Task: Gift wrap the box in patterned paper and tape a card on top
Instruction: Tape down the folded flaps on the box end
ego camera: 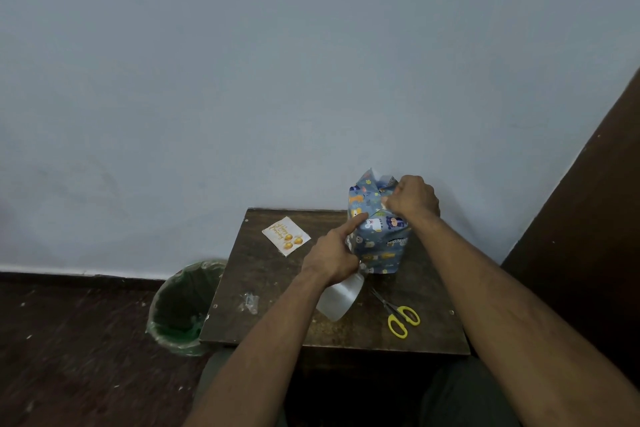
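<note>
A box wrapped in blue animal-patterned paper (379,239) stands upright at the back right of a small dark wooden table (273,288). Loose paper flaps stick up at its top. My right hand (414,199) is clenched on the paper at the top right of the box. My left hand (334,255) holds a roll of clear tape (341,298) below the palm, and its index finger presses on the box's left face. A white birthday card (285,235) with gold balloons lies flat on the table, to the left of the box.
Yellow-handled scissors (398,314) lie on the table's front right. A crumpled scrap of clear tape (251,302) sits left of centre. A green bin with a plastic liner (183,308) stands on the floor beside the table's left edge. A pale wall rises right behind the table.
</note>
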